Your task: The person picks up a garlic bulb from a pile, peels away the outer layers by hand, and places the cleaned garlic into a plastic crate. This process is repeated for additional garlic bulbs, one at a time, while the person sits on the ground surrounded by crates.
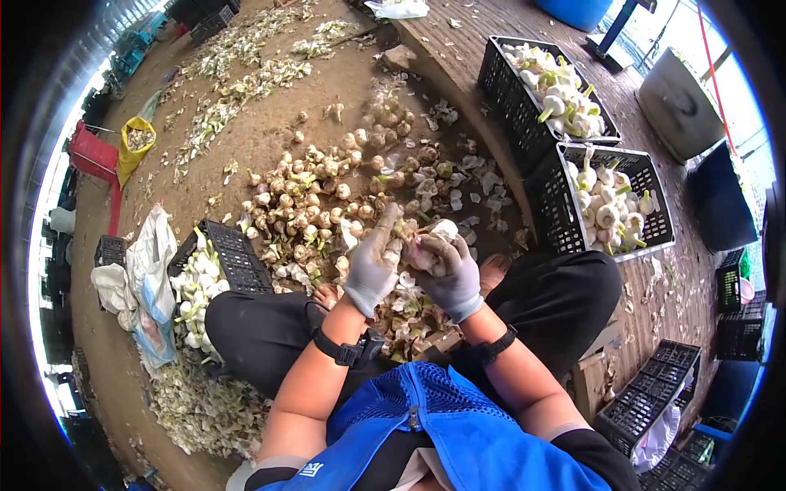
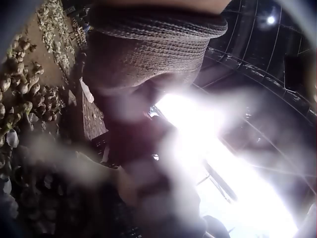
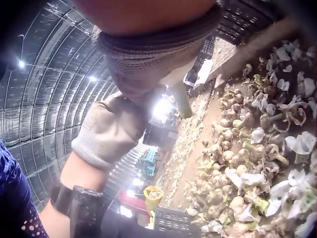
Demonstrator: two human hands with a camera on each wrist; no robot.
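Observation:
Both hands wear pale knitted gloves and meet over the heap in the head view. The right hand (image 1: pixel 455 282) grips white and pinkish garlic (image 1: pixel 442 231). Against its near side, the left hand (image 1: pixel 374 266) has its fingers bent round the loose brownish skin (image 1: pixel 406 232) of the garlic; the exact finger contact is partly hidden. In the right wrist view a green stem (image 3: pixel 182 101) sticks out below the right glove (image 3: pixel 143 64), and the left hand (image 3: pixel 111 130) is close beside it. Glare and blur cover the left hand's work in the left wrist view.
Unpeeled garlic bulbs (image 1: pixel 315 192) lie heaped on the ground ahead. Black crates of white garlic (image 1: pixel 606 204) stand at the right on wooden boards (image 1: pixel 655 286). Another black crate (image 1: pixel 237 258) is beside the left knee, near trimmed white garlic (image 1: pixel 196 286) and a peel pile (image 1: pixel 209 409).

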